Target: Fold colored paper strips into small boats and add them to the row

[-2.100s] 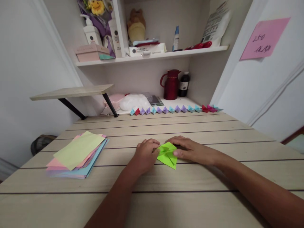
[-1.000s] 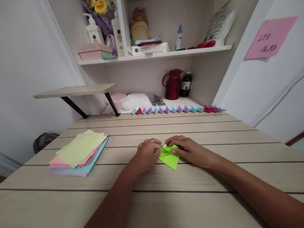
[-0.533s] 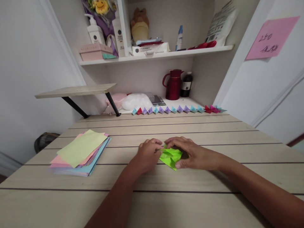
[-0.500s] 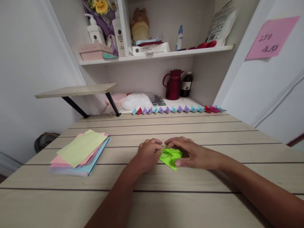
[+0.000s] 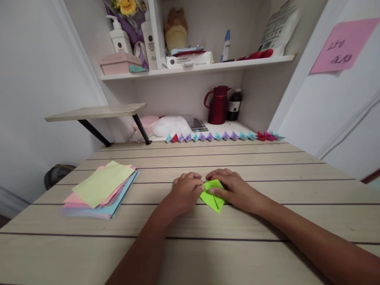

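Observation:
A bright green folded sheet of origami paper (image 5: 214,201) lies on the slatted wooden table between my hands. My left hand (image 5: 186,192) pinches its left corner, thumb on top and fingers curled behind. From the right, my right hand (image 5: 234,187) grips the paper's upper right part. Its thumb presses across the top face, and its fingers reach round behind the far edge, where their tips are partly hidden. A diagonal fold line runs down the paper's lower half.
A stack of coloured paper sheets (image 5: 103,184) lies at the left. Several small folded paper boats (image 5: 218,136) line the table's back edge. Behind them stand a red jug (image 5: 218,106) and a dark bottle (image 5: 234,105). A small raised wooden shelf (image 5: 97,112) stands back left.
My right thumb has moved left and inward onto the paper's face. The raised flap at the green paper's upper right now lies flatter, and the paper looks narrower. My left hand has barely moved.

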`<action>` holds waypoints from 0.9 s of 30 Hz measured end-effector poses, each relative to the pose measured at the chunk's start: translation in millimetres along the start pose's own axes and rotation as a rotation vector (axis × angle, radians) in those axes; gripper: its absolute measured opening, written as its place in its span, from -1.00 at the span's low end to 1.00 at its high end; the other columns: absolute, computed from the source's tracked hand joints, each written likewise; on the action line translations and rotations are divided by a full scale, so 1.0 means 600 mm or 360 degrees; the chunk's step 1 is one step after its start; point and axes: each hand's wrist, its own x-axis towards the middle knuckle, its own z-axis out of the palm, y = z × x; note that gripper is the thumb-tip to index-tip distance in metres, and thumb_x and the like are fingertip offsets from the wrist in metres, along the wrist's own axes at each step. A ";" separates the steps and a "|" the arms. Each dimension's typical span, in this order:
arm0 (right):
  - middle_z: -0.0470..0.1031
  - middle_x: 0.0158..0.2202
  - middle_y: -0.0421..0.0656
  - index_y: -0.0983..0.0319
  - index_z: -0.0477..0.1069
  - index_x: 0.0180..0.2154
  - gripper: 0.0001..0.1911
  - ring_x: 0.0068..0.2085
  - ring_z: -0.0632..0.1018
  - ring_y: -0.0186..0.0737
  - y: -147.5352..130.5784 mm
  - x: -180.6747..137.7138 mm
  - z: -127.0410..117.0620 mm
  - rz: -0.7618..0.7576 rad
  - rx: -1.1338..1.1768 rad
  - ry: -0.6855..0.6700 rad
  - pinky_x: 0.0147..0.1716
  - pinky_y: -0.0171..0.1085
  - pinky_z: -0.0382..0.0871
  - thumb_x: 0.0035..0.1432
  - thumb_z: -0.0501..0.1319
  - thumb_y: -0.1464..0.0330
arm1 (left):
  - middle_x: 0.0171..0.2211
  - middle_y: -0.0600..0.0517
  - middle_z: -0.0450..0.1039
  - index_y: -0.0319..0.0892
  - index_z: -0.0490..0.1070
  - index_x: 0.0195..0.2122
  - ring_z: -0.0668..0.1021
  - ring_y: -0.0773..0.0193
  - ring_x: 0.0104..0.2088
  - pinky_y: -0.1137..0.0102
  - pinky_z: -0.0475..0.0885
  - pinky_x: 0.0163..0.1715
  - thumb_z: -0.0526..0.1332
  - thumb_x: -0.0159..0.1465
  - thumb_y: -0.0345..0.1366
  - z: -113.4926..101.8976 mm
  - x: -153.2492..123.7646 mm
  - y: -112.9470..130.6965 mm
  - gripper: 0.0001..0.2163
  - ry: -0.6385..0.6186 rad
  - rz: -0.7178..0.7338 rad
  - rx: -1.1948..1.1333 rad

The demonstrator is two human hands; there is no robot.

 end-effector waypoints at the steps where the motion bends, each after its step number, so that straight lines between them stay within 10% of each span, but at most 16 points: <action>1: 0.49 -0.03 -0.11 0.15 0.45 -0.15 -0.79 0.00 0.43 -0.04 0.000 0.002 0.003 0.0011 -0.0004 0.0031 0.03 -0.03 0.23 0.22 0.16 0.23 | 0.09 0.04 0.37 -0.01 0.50 -0.19 0.34 0.16 0.14 0.12 0.17 0.14 0.00 0.31 -0.20 -0.002 -0.001 -0.001 -0.73 -0.0002 -0.0027 0.0025; 15: 0.50 -0.07 -0.10 0.17 0.44 -0.15 -0.77 -0.04 0.43 -0.06 -0.017 -0.007 0.006 -0.0112 -0.0171 0.0072 -0.06 -0.09 0.26 0.13 0.20 0.47 | 0.31 -0.19 0.00 -0.08 0.31 -0.02 0.06 -0.05 0.32 -0.04 0.00 0.21 0.40 -0.04 -0.04 0.004 -0.015 0.007 -0.42 -0.0052 -0.0057 0.0184; 27: 0.46 0.01 -0.07 0.19 0.43 -0.14 -0.77 -0.04 0.46 -0.04 -0.024 -0.006 0.013 -0.0259 -0.0458 0.0121 -0.05 -0.08 0.21 0.13 0.23 0.48 | 0.23 -0.12 0.18 -0.10 0.26 0.06 0.23 0.05 0.23 0.12 0.14 0.19 0.39 0.02 -0.32 0.037 -0.058 0.014 -0.43 0.0279 -0.0084 0.0017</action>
